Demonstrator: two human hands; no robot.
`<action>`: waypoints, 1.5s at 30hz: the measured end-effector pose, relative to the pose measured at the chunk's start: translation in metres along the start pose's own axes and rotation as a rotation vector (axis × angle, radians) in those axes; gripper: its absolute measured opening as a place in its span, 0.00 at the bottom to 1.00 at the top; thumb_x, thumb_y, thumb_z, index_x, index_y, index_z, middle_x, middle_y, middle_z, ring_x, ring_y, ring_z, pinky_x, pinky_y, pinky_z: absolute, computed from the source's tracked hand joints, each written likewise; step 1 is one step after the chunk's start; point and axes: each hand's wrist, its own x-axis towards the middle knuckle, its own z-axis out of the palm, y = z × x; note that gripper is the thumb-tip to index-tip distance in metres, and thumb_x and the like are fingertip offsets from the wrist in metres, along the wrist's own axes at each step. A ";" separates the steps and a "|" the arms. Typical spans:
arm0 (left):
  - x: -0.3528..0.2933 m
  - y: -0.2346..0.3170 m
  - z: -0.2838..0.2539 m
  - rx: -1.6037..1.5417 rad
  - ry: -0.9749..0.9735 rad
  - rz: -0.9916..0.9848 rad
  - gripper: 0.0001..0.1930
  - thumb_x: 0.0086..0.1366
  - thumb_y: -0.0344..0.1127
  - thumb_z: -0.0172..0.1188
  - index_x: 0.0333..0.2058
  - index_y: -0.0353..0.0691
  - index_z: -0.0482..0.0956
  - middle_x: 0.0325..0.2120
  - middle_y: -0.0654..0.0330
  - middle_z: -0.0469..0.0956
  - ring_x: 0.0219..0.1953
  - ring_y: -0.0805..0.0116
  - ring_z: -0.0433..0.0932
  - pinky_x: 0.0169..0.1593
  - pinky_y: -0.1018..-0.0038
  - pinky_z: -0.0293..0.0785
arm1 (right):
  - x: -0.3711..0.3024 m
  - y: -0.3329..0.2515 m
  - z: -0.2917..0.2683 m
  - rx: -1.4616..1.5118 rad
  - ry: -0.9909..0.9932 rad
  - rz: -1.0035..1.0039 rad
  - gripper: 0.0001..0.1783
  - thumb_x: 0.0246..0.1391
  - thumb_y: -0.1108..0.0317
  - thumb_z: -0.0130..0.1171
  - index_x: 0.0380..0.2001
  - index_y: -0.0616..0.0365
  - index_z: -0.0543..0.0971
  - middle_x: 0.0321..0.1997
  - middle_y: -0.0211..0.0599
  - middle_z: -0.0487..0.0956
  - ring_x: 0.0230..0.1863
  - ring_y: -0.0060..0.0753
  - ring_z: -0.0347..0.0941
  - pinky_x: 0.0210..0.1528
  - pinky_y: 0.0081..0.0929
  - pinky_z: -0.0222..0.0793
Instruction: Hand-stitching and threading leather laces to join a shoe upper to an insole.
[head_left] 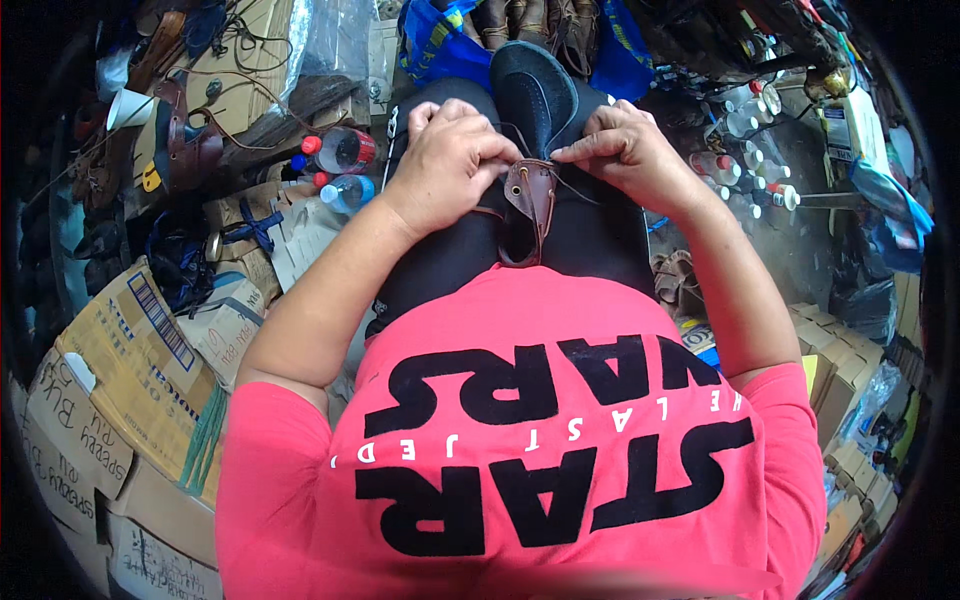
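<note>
On my lap, between my thighs, lies a shoe with a dark sole [538, 90] pointing away from me. Its brown leather upper [530, 198] is at the near end and has metal eyelets. Thin dark cord [577, 190] loops out beside the leather. My left hand [450, 160] is closed in a pinch at the left of the leather's far edge. Opposite it, my right hand [635, 160] pinches just right of that same edge. Both sets of fingertips are close to the leather, and whatever is between them is too small to make out.
Plastic bottles [345, 150] stand at my left, several more [735, 165] at my right. Cardboard boxes [130, 350] are stacked at the near left. Beyond my knees is a blue bag [432, 45] beside brown shoes [530, 20]. Another brown shoe piece [190, 150] lies far left.
</note>
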 end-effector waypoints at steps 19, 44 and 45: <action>-0.001 0.001 0.005 -0.023 0.022 -0.059 0.09 0.46 0.31 0.65 0.29 0.51 0.84 0.23 0.69 0.75 0.37 0.70 0.72 0.49 0.66 0.55 | -0.004 -0.001 0.008 -0.038 0.109 -0.037 0.16 0.40 0.72 0.66 0.37 0.45 0.84 0.21 0.26 0.70 0.29 0.29 0.65 0.37 0.26 0.60; 0.007 0.021 0.015 -0.065 0.066 -0.308 0.04 0.47 0.35 0.65 0.25 0.49 0.82 0.25 0.67 0.77 0.35 0.70 0.73 0.48 0.68 0.53 | 0.006 -0.019 0.017 0.610 0.087 0.493 0.09 0.43 0.72 0.68 0.32 0.57 0.83 0.25 0.31 0.80 0.27 0.20 0.74 0.35 0.21 0.71; 0.009 0.021 0.014 -0.085 0.054 -0.309 0.04 0.47 0.35 0.66 0.24 0.49 0.81 0.25 0.68 0.77 0.35 0.70 0.73 0.48 0.68 0.53 | 0.006 -0.017 0.016 0.608 0.091 0.490 0.09 0.43 0.72 0.68 0.32 0.57 0.83 0.25 0.31 0.80 0.27 0.20 0.74 0.35 0.21 0.71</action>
